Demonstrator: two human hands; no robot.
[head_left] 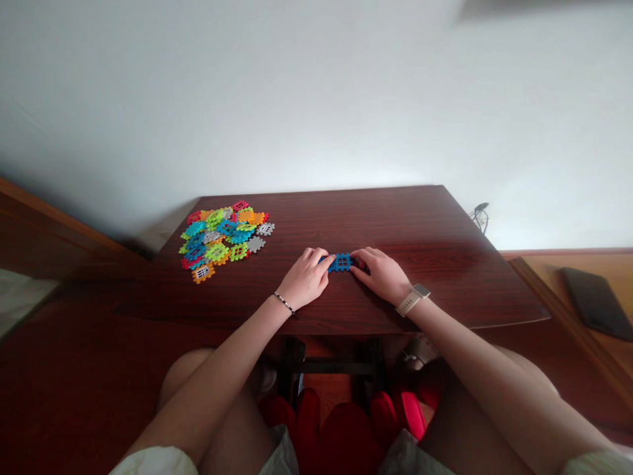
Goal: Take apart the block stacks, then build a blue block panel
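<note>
**You are gripping a blue waffle block [340, 262] between both hands.**

Your left hand [305, 277] and right hand [380, 276] are resting on a dark reddish wooden table [425, 224], their fingers curling closely around opposite ends of the block and holding it nearly shut between them. Those fingers are hiding the ends, so you cannot tell whether more than one piece is there. The block is lying near the table's front edge, to the right of a heap of multicoloured waffle blocks [223, 237]. A thin bracelet [283, 302] is circling your left wrist, and a pale smartwatch [412, 300] is sitting on your right. A dark tablet [596, 303] is lying on a lower wooden surface [554, 277] further right.
</note>
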